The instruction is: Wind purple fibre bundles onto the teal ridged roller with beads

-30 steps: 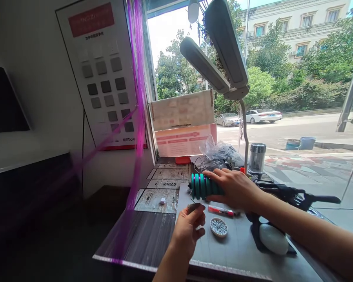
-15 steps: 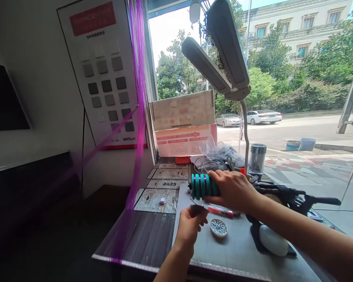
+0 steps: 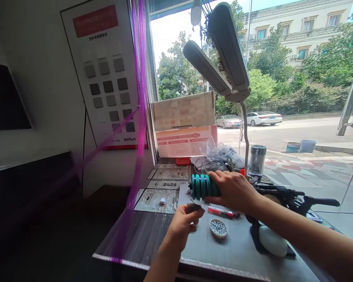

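Observation:
My right hand (image 3: 235,188) is wrapped over a teal ridged spool (image 3: 200,186), lying sideways, with purple strands in its grooves. Its left end shows a dark tip; the right part is under my fingers. Just below, my left hand (image 3: 181,227) pinches a small dark flat piece (image 3: 194,207) with a thin point toward the spool; its exact kind is unclear. A gap separates this piece from the spool. Nearby on the table stands a round white dish (image 3: 218,228) full of small pale beads. Behind it lies a red and clear pen-like tool (image 3: 220,211).
A black clamp-like stand (image 3: 282,194) and a white rounded object (image 3: 273,240) sit to the right. Purple strands (image 3: 140,129) hang at the left. A two-headed lamp (image 3: 231,58), clear plastic bags (image 3: 220,150) and a lidded jar (image 3: 257,160) stand behind.
My left hand has shifted a little left with the dark piece, which is now turned flatter. My right hand and the spool are nearly where they were.

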